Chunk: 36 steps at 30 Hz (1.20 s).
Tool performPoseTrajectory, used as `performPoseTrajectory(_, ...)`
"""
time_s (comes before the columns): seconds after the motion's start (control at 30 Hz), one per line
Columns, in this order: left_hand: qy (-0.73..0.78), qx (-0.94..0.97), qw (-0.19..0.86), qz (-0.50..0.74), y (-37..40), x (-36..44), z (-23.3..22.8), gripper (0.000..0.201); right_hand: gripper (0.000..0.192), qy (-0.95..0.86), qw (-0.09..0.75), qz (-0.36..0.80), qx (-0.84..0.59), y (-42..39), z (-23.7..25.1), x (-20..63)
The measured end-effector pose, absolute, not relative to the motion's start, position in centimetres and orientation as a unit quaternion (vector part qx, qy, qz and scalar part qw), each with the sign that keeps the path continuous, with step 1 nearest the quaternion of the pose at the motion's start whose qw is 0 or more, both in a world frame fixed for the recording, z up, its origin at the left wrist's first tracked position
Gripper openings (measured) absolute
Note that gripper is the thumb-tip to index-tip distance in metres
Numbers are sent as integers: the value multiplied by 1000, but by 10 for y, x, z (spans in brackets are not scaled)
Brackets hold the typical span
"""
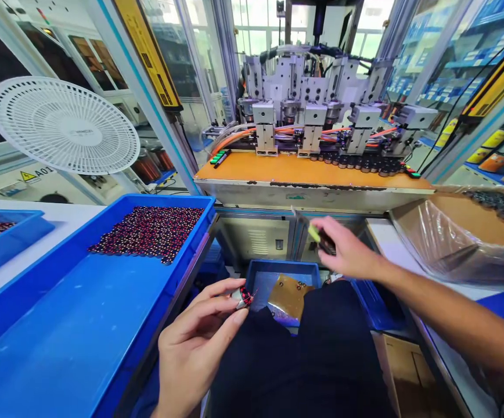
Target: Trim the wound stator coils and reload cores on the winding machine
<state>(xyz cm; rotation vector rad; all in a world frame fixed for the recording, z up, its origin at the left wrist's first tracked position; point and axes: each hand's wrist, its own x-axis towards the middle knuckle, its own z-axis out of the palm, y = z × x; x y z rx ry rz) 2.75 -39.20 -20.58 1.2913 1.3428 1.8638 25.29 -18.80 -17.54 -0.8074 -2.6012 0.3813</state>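
Between the thumb and fingers of my left hand (pixel 206 334) is a small wound motor core (pixel 243 297), silvery at its side, with red wire at its end and thin loose strands. My left hand is just right of a long blue tray and above my lap. Farther right and higher, my right hand (pixel 345 247) is closed around a hand tool (pixel 315 233) with a yellow-green and dark handle. A thin metal tip points up and left from it; motion blur hides its exact kind. The tool and the motor core are apart.
The blue tray (pixel 117 307) at left holds many similar cores (pixel 151 232) at its far end. A lower blue bin (pixel 284 267) contains a brown sheet with several small pieces. Ahead stands a multi-head machine (pixel 313 125) over an orange bench (pixel 252 171). A plastic-lined box (pixel 452 232) is at right.
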Motion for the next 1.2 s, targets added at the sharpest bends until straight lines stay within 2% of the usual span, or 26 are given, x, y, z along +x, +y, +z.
performPoseTrajectory(0.07,494,482,253,678,-391,33,-205,23,46,-887,255,312,-227,-236,-195,268)
performPoseTrajectory(0.13,494,488,262,670,-389,38,-204,24,54,-835,265,453,-164,-274,-208,278)
performPoseTrajectory(0.27,492,498,277,658,-384,49,-201,25,75,-759,265,591,-61,-310,-216,284)
performPoseTrajectory(0.67,502,511,268,644,-387,64,-195,25,83,-728,247,639,-39,-310,-212,276)
performPoseTrajectory(1.2,503,511,267,644,-388,59,-197,27,81,-732,251,631,-53,-310,-208,273)
